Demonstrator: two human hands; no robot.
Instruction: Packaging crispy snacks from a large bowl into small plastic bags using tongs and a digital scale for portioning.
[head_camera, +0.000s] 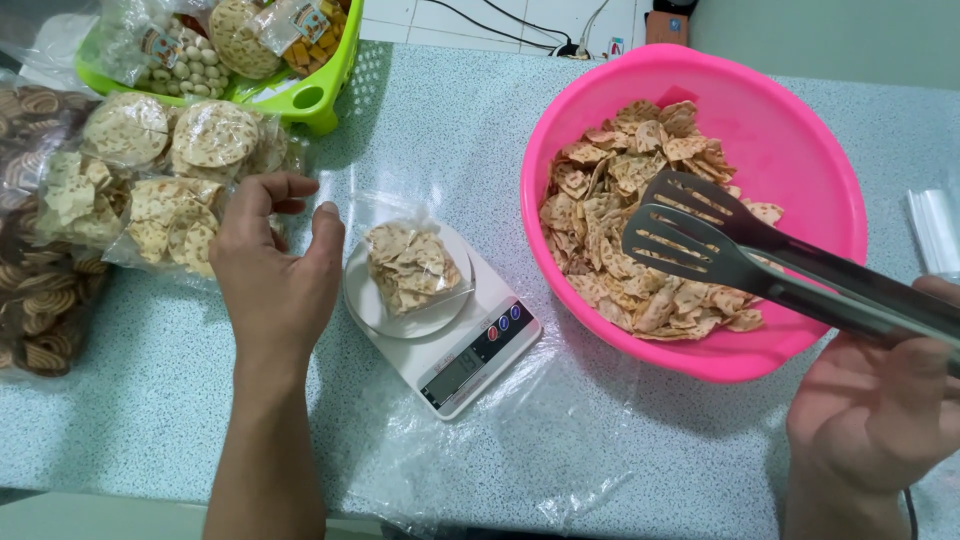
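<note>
My right hand (880, 400) grips metal slotted tongs (700, 235), whose flat ends hover empty over a pink bowl (800, 130) full of thin triangular crackers (620, 180). My left hand (275, 265) is open, palm down, fingers curled, just left of a small white kitchen scale (465, 365). On the scale's round plate sits a clear plastic bag of crackers (412, 265). The hand's fingertips are close to the bag's edge but not holding it.
Packed bags of crackers (150, 190) and swirl biscuits (40, 290) lie along the left. A green basket (320, 95) of snack packs stands at the back left. Clear plastic sheet (520, 440) lies under the scale. Clear empty bags (935, 230) sit at the right edge.
</note>
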